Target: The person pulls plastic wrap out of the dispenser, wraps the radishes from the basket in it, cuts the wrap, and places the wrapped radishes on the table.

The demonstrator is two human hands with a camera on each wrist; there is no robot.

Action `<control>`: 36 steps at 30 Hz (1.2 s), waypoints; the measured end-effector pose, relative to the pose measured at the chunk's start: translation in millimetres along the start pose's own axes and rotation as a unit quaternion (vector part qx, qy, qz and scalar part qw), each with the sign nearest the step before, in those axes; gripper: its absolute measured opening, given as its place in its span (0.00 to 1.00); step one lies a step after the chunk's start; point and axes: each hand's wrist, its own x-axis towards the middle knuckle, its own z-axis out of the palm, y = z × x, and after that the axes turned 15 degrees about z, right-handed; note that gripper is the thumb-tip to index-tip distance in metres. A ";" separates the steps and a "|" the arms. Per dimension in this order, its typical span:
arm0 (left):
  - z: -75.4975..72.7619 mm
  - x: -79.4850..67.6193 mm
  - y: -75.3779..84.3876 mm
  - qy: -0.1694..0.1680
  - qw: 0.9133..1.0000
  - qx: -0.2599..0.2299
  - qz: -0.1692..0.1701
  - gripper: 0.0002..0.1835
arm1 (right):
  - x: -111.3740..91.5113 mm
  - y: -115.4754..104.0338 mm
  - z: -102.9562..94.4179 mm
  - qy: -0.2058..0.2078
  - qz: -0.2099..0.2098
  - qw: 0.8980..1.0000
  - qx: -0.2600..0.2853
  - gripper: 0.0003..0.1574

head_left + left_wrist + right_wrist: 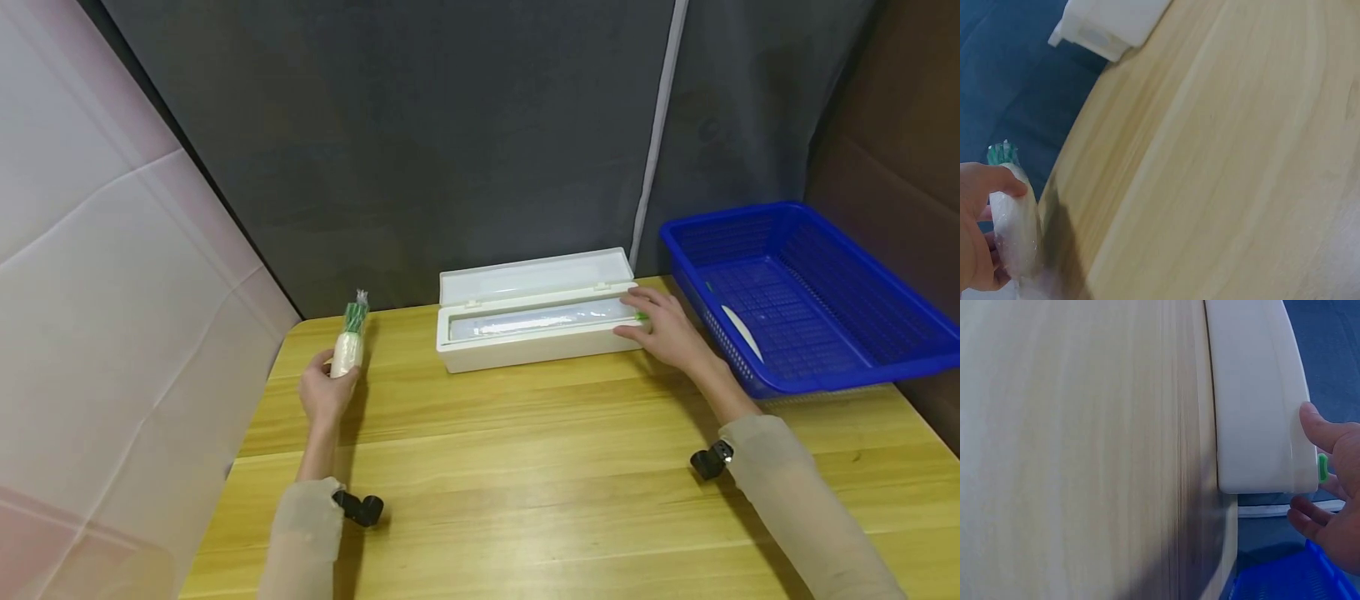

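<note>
My left hand (327,392) grips a white radish (347,354) in clear plastic, its green top (1002,152) pointing away from me. In the left wrist view the thumb lies along one side of the radish and the fingers curl behind it. Toward the back of the table is a long white box (540,343) with its lid (536,279) raised; shiny clear film (547,319) shows inside. My right hand (667,329) spreads over the box's right end, thumb at the front rim, fingers toward the far side. A small green tab (1322,468) shows between thumb and fingers.
A blue plastic basket (780,387) stands at the right, with a slim white piece (742,333) inside near its left wall. Behind the wooden table (510,467) hangs a dark grey curtain (412,150). A pale sheet (127,275) borders the left side.
</note>
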 end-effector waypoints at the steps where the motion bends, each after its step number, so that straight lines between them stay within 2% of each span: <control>1: -0.2 0.5 -2.4 -0.001 1.000 0.008 0.000 0.29 | 0.1 0.2 0.2 0.000 0.000 1.000 0.000 0.35; 7: -1.0 2.3 -15.2 -0.016 0.999 0.044 -0.005 0.29 | -0.6 1.0 0.3 -0.003 -0.002 1.000 -0.002 0.36; 13: -2.9 4.8 -19.1 -0.021 0.998 0.057 0.018 0.27 | -1.0 -0.2 -1.3 -0.006 -0.004 1.000 0.003 0.35; 24: -0.8 5.8 -21.1 0.014 0.994 0.097 0.056 0.23 | 0.1 -1.3 -4.0 -0.017 -0.001 1.000 -0.004 0.36; 36: -4.6 5.2 -17.9 0.016 0.995 0.084 0.048 0.22 | -0.2 -4.6 -9.9 -0.026 0.009 1.000 -0.009 0.33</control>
